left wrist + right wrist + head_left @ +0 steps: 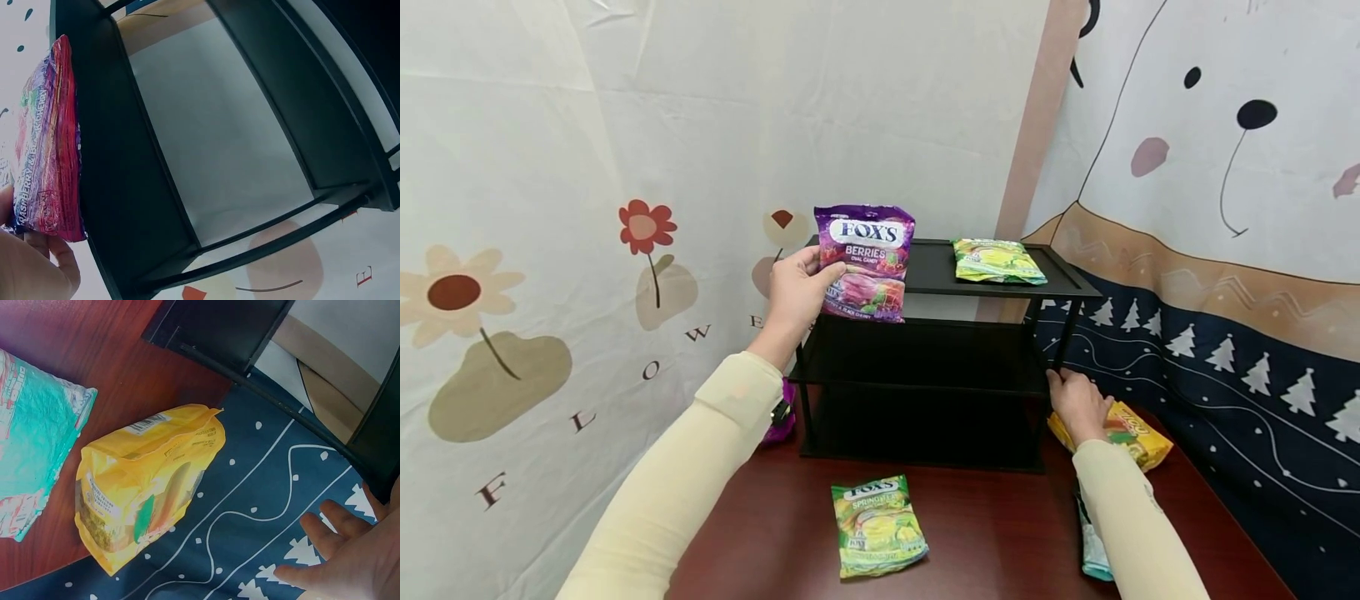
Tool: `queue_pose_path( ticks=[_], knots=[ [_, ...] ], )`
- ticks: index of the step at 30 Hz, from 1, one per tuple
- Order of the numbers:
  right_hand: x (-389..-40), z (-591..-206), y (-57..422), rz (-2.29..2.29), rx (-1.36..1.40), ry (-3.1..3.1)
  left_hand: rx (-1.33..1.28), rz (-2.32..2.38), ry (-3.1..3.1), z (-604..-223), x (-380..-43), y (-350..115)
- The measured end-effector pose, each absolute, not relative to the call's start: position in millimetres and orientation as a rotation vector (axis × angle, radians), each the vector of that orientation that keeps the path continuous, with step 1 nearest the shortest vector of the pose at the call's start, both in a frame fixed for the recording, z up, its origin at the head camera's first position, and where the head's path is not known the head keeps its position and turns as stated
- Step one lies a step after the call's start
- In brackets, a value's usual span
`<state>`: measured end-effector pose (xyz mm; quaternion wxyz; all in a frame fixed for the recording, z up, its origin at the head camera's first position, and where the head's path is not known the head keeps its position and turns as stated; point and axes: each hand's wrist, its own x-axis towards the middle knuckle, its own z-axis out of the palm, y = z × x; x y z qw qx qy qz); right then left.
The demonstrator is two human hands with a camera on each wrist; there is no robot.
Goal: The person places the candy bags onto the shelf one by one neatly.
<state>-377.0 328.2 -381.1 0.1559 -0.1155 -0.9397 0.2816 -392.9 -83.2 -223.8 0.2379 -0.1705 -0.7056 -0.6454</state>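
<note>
In the head view my left hand (800,287) pinches a purple bag of Fox's Berries oval candy (867,265) by its left side. The bag is upright, in front of the top shelf's left part; in the left wrist view the candy bag (53,144) appears edge-on beside a black shelf. My right hand (1077,406) is at the right front corner of the middle shelf of the black rack (925,354). In the right wrist view, that hand (356,556) pinches the shelf corner, its other fingers loosely spread; the thumb is hidden.
A green-yellow candy bag (997,261) lies on the rack's top right. Another Fox's Spring Tea bag (880,529) lies on the red-brown table (985,533) in front. Right are a yellow bag (150,481) and a teal bag (37,444); a purple packet (782,417) is left.
</note>
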Motion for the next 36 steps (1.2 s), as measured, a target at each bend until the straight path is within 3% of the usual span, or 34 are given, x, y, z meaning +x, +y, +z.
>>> queue_pose_path(
  ticks=[13, 21, 36],
  knots=[
    [-375.0, -382.1, 324.6, 0.803, -0.291, -2.677, -0.297, -1.870, -1.956, -201.0, -413.4, -70.3],
    [-375.9, -384.1, 324.0, 0.792, -0.270, -2.660, -0.226, -1.198, -2.376, -200.0, -420.7, -83.2],
    [-374.1, -379.0, 327.2, 0.810, -0.312, -2.683, -0.550, -0.949, -2.179, -217.1, -404.4, -78.7]
  ],
)
